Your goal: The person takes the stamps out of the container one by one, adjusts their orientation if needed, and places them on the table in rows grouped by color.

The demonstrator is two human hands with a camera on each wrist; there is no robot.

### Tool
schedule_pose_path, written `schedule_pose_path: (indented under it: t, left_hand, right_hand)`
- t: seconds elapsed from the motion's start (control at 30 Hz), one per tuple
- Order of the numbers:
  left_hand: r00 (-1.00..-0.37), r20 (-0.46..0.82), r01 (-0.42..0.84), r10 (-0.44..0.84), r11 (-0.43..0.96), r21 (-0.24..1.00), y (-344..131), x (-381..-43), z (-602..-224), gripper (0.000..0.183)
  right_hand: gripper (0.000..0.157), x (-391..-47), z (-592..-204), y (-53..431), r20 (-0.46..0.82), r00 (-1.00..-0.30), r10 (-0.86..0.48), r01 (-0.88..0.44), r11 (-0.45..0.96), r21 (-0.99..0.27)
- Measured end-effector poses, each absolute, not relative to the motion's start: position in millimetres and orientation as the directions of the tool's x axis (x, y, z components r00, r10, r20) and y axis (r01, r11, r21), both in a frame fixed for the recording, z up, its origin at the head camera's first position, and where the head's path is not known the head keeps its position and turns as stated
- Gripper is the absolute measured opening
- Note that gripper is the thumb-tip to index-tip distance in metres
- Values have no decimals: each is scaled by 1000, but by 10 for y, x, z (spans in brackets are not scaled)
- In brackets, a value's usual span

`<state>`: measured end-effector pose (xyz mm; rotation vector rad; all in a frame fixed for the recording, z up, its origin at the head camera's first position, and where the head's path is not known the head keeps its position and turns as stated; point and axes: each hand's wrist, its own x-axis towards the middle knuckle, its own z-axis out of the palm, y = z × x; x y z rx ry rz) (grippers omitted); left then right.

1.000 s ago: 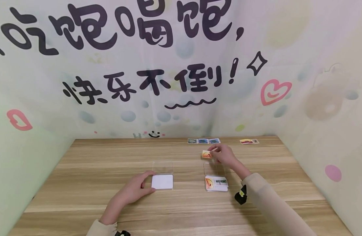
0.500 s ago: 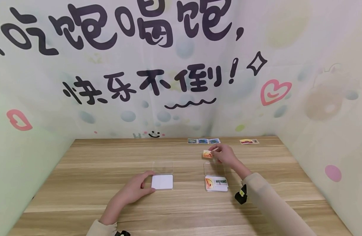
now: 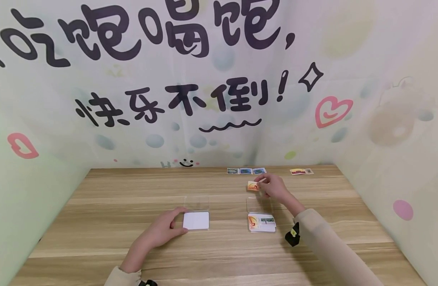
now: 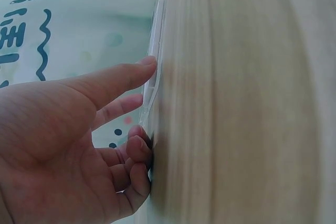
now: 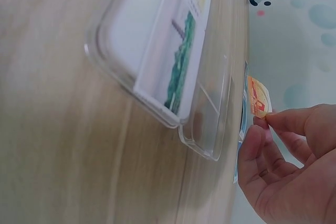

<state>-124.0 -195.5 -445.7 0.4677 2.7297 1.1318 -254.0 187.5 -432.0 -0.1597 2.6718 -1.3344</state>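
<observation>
The orange stamp (image 3: 253, 186) is held just above the tabletop (image 3: 226, 254), beyond the right clear case (image 3: 258, 205) and in front of a row of three stamps (image 3: 246, 171). The backdrop (image 3: 294, 131), pale and printed with bold black characters, hearts and bluish dots, rises behind the wood-grain tabletop. Cream sleeves (image 3: 333, 246) reach in from below, each with a dark strap near the wrist. The right hand (image 3: 272, 187) has its grip closed to a pinch, thumb and fingertips on one edge of the orange stamp. The left hand (image 3: 166, 226) has its grip spread around the near side of the left clear case (image 3: 196, 202), thumb at one corner and a finger at another. Both cases lie with lids folded back, the left one bearing a white card (image 3: 196, 220), the right one an orange print and a green landscape print (image 3: 267, 221) on white. A red-and-yellow stamp (image 3: 298, 171) lies near the tabletop's far right corner, next to a small greyish piece (image 3: 309, 171); I cannot tell whether they overlap.
</observation>
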Motion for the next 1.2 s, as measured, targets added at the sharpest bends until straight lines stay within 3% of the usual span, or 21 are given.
schedule_pose_path:
  t: [1.2]
  left_hand:
    - [-943, -32, 216, 332, 680, 701, -1952, -1236, -4466, 54]
  right_hand:
    - [19, -2583, -4338, 2008, -90, -985, -148, -19, 611, -791]
